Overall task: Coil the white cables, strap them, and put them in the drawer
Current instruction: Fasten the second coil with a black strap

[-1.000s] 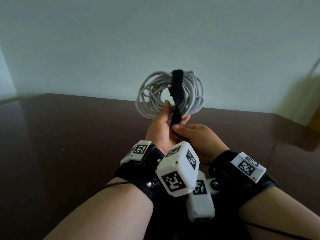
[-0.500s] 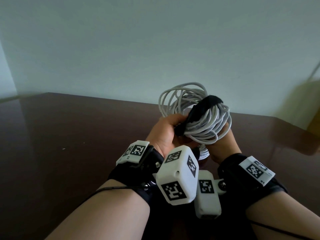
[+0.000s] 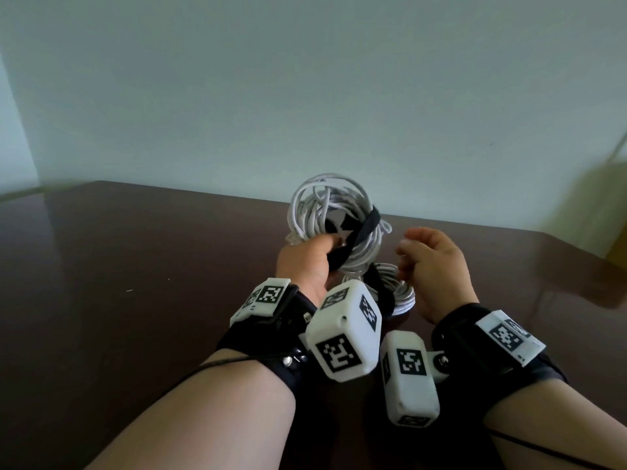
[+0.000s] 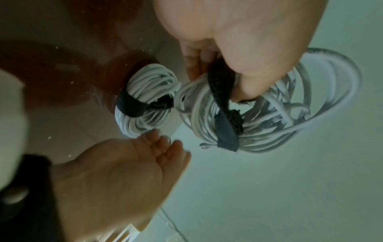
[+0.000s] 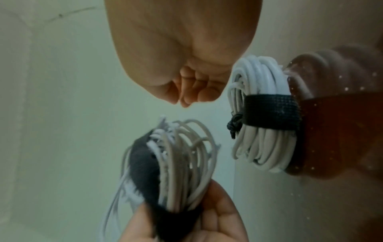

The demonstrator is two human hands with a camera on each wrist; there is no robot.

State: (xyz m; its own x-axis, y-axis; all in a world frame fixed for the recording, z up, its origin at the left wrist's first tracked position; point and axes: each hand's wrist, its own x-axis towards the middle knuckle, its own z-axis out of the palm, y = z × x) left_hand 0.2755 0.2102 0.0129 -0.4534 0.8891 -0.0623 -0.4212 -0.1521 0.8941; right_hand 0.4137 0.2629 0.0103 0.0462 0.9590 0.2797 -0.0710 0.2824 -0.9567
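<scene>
The left hand [image 3: 307, 262] holds a coiled white cable [image 3: 334, 228] in its grip above the bench [image 3: 135, 266], thumb on the black strap [image 3: 359, 232]. The right hand [image 3: 432, 266] hangs loosely curled, holding nothing. A second strapped coil [image 3: 398, 290] lies on the bench. No readable writing, only square black-and-white markers on the wrist units [image 3: 342, 329].

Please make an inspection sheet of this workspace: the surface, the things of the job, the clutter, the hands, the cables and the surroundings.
Surface: dark brown glossy table, a few pale specks.
Job's things: held coil wrapped by a black strap; second coil strapped, lying on the table. No drawer seen.
Clutter: nothing seen.
Hands: left hand grips the held coil at its strap; right hand loosely curled, holds nothing.
Cables: thin black leads run along both forearms.
Surroundings: plain pale wall behind the table.
</scene>
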